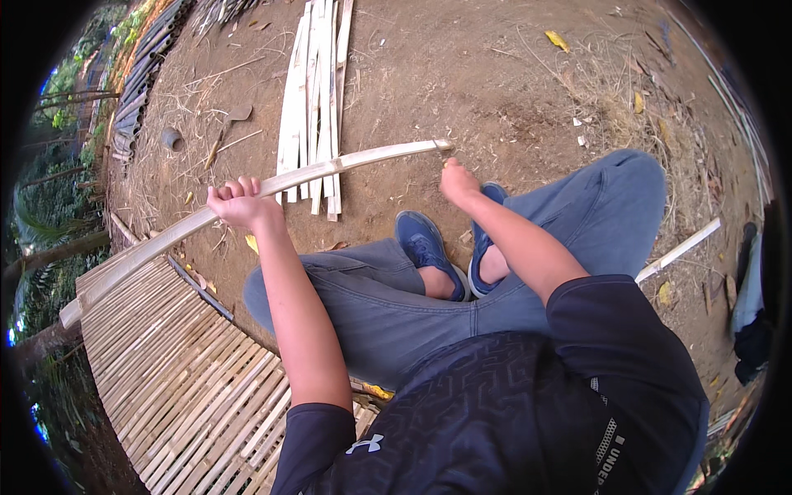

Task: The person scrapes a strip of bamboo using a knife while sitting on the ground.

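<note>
A long, pale split bamboo strip (301,175) slants across in front of me, its far end bending slightly to the right. My left hand (238,206) is closed around it near the middle, palm up with the fingers curled over. At the strip's right end my right hand (459,182) makes a fist, just below the tip. A small yellowish bit and a dark edge show above that fist, but what it holds is too small to name. A node ring marks the strip between my two hands.
Several flat bamboo strips (312,107) lie piled on the dirt ahead. A slatted bamboo platform (186,355) stands at lower left. A wooden-handled blade tool (238,113) and a grey cup-like piece (172,139) rest on the ground. Another strip (681,249) lies right of my knee.
</note>
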The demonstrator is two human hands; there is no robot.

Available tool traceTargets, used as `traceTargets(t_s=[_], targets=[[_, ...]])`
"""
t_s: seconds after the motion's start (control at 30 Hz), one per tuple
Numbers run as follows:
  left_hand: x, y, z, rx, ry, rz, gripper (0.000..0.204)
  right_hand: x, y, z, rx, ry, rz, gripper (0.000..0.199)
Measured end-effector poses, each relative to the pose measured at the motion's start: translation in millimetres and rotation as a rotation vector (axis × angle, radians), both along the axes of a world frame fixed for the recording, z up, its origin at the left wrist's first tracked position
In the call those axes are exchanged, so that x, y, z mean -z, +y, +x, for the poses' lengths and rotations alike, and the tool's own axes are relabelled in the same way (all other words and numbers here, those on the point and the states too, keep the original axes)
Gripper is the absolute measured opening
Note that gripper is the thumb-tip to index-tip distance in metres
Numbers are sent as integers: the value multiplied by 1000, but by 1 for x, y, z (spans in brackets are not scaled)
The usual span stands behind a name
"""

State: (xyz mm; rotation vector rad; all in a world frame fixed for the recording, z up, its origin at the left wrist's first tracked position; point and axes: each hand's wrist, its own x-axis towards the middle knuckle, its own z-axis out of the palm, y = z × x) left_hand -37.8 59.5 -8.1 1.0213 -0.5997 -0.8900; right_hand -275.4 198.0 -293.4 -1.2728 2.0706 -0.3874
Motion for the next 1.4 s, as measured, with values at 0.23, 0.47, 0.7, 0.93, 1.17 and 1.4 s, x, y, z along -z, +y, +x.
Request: traceTargets(t_s=[0.23, 0.47, 0.7, 0.93, 1.17, 1.4], targets=[[4, 0, 11, 6, -3, -17, 38, -34, -12, 20, -66, -77, 88, 30], [5, -7, 9, 31, -10, -14, 38, -5, -6, -4, 41, -84, 153, 31], [9, -8, 18, 15, 0, -20, 38, -47, -17, 30, -75, -30, 95, 27], [8, -5, 24, 4, -51, -12, 39, -62, -23, 36, -255, -19, 113, 25], [6, -12, 10, 65, -42, -36, 40, -29, -24, 20, -57, -65, 120, 24], [3, -14, 3, 30, -48, -16, 37, -5, -15, 11, 134, -70, 145, 27]])
